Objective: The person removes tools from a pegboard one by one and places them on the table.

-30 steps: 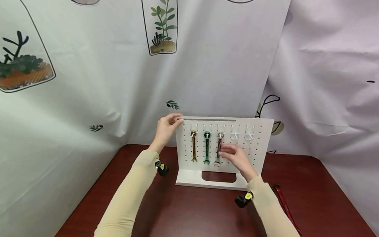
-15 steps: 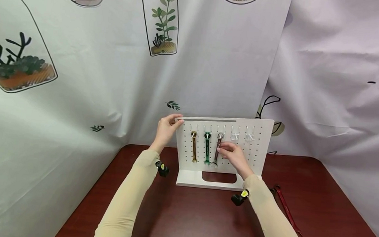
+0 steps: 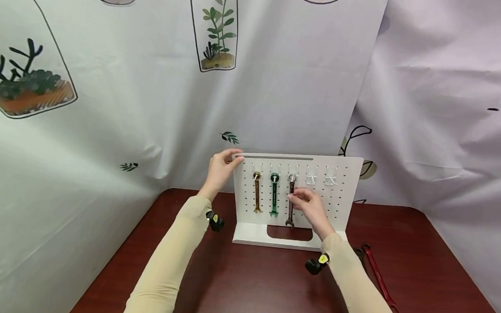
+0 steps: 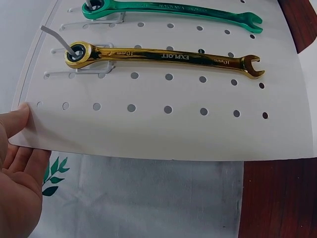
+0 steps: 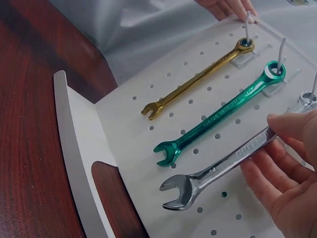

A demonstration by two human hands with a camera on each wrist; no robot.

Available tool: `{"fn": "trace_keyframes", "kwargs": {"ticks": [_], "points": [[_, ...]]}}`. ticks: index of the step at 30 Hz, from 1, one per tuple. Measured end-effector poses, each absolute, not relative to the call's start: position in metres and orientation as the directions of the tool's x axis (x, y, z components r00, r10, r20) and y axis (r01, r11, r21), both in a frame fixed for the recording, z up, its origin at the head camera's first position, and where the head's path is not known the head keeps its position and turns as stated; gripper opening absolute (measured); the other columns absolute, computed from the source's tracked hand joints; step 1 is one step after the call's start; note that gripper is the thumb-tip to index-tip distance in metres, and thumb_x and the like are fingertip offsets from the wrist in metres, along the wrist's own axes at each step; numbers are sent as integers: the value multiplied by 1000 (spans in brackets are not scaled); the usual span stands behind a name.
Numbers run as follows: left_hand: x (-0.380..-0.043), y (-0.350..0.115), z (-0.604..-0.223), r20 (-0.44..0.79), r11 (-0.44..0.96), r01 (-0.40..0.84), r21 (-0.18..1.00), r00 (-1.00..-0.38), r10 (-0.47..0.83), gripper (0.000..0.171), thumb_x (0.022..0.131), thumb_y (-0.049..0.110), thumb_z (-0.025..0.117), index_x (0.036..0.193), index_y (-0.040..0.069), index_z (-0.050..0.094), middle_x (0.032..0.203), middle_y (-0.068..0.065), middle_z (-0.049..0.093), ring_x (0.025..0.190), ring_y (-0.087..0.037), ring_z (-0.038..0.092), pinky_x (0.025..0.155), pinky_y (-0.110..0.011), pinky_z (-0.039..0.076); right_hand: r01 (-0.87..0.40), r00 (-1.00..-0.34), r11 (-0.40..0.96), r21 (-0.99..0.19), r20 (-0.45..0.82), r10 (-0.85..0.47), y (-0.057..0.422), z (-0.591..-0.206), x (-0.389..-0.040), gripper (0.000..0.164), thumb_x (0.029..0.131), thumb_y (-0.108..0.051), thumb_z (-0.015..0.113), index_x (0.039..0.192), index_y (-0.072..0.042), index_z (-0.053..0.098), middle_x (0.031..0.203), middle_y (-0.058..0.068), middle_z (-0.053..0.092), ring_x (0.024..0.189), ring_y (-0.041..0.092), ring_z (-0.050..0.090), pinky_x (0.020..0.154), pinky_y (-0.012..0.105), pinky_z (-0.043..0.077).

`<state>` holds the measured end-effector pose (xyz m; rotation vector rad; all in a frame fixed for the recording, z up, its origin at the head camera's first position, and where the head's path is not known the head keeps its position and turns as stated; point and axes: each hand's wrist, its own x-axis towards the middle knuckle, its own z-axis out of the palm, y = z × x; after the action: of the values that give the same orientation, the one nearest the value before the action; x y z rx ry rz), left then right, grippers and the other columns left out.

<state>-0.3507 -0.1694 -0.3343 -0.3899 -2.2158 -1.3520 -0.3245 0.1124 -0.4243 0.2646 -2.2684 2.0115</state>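
Observation:
My left hand [image 3: 222,169] pinches the upper left corner of a white pegboard [image 3: 343,197] between thumb and fingers. With my right hand [image 3: 310,206] I hold the shank of a silver combination wrench [image 5: 230,161], thumb on top and fingers beneath. Its ring end is at a white hook, and its open end points down, tilted out from the board. To its left hang a green wrench [image 5: 223,114] and a gold wrench [image 4: 168,55], each with its ring over a hook. In the left wrist view the gold one is marked 10mm.
Two bare white hooks [image 3: 311,175] sit on the board's right side. A red wrench [image 3: 379,277] lies on the dark red table [image 3: 258,288] beside my right forearm, with a dark wrench [image 3: 359,254] partly hidden by the sleeve. A printed curtain [image 3: 282,81] hangs behind.
My right hand has closed its fingers on the silver wrench. The wrench's lower end swung left, then back right and outward. My left hand stays at the board's corner.

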Motion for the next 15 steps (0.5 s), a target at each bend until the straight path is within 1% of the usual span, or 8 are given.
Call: {"fn": "trace_keyframes", "kwargs": {"ticks": [4,10,13,15], "points": [[-350,-169,-335,549,460,480,747,-836,-18,33,96,23,72,123,4,71,100,-13,73,97,-27,70,82,-43,53,-199,-979,87,-976,194,-68,111,-424,-320,33,93,-15,75,116,6,64,105,11,64,94,21,63,86,39,56],[-353,-170,-336,552,465,480,744,-833,-24,32,96,22,72,123,4,71,102,-13,74,97,-27,69,83,-43,53,-206,-976,73,-976,200,-85,110,-422,-316,32,95,-13,73,117,8,63,108,14,64,107,38,62,91,46,54],[-354,-169,-335,554,466,482,742,-832,-21,34,96,23,72,123,3,71,103,-13,74,98,-27,69,84,-44,53,-215,-974,80,-973,208,-90,109,-413,-308,30,96,-10,70,117,11,62,108,18,63,110,44,59,92,49,53],[-354,-169,-336,550,467,478,744,-835,-21,34,96,23,71,124,3,70,103,-13,74,98,-26,69,84,-43,53,-218,-973,87,-972,210,-94,109,-405,-300,30,96,-8,69,117,12,61,109,20,63,110,45,59,93,51,52]]}}
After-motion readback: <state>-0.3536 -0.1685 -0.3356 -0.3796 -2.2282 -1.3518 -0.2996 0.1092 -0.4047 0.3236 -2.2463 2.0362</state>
